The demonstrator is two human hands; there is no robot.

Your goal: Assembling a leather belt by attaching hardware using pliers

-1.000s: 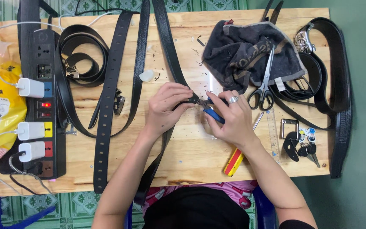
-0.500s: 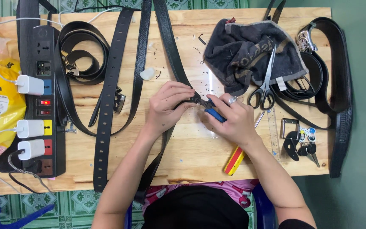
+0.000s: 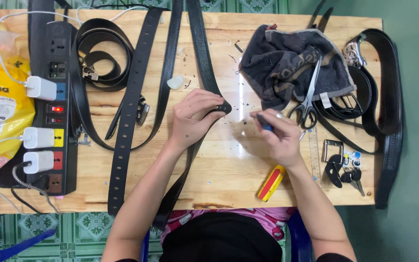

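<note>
- Presently, left hand (image 3: 195, 119): clenched over a black belt (image 3: 204, 63), pinning its bend against the wooden table (image 3: 219, 184); the strap runs up past the far edge and down off the near edge toward the lap.
- Right hand (image 3: 272, 138): blurred, closed around a small dark tool with a blue grip (image 3: 264, 125), its tip just beside the pinned bend.
- Risk: the tool point sits close to the left fingertips; a slip along the smooth leather could likely nick them.
- Risk: the hanging strap's weight may drag the belt sideways if the hold loosens.
- Risk: scissors (image 3: 307, 102) lie near the right hand on a dark cloth (image 3: 287, 58); a wide elbow swing could knock them.
- Near edge: yellow-and-red cutter (image 3: 271, 183) lies close to it and could be swept off.
- Left flank: power strip (image 3: 54, 106) with plugged chargers, plus further belts (image 3: 127, 126); crowded.
- Right flank: keys (image 3: 343, 167), coiled belts (image 3: 379, 97); little room.
- Open room: bare wood between the two forearms, toward the near edge.
</note>
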